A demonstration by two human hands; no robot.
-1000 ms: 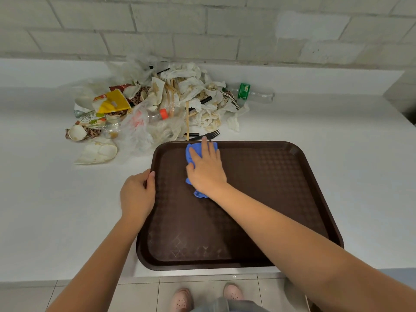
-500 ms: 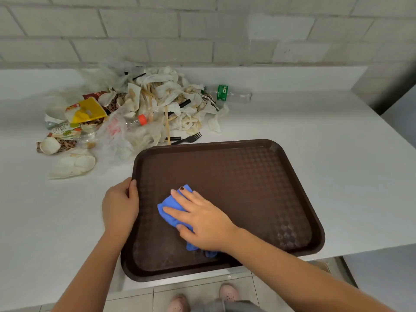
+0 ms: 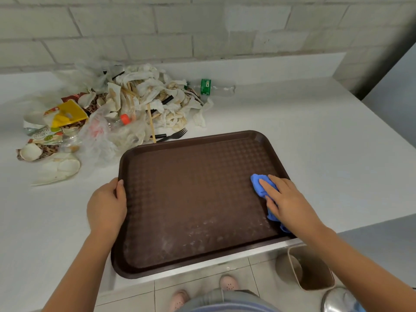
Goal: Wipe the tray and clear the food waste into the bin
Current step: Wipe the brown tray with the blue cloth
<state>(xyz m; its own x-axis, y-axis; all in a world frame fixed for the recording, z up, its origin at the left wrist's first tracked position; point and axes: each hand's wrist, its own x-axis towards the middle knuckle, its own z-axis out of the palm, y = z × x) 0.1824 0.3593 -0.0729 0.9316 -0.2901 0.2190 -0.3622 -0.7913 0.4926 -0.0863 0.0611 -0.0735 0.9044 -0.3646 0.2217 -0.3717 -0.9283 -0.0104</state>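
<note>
Blue cloth (image 3: 258, 185) lies under right hand (image 3: 286, 201) on tray (image 3: 191, 199).

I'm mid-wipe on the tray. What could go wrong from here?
1. The tray sits right at the counter's near edge. A hard push from the right hand on the cloth might slide it off, though the left hand grips its rim.
2. The waste pile and fork lie just beyond the far rim, so wiping there may drag scraps onto it.
</note>
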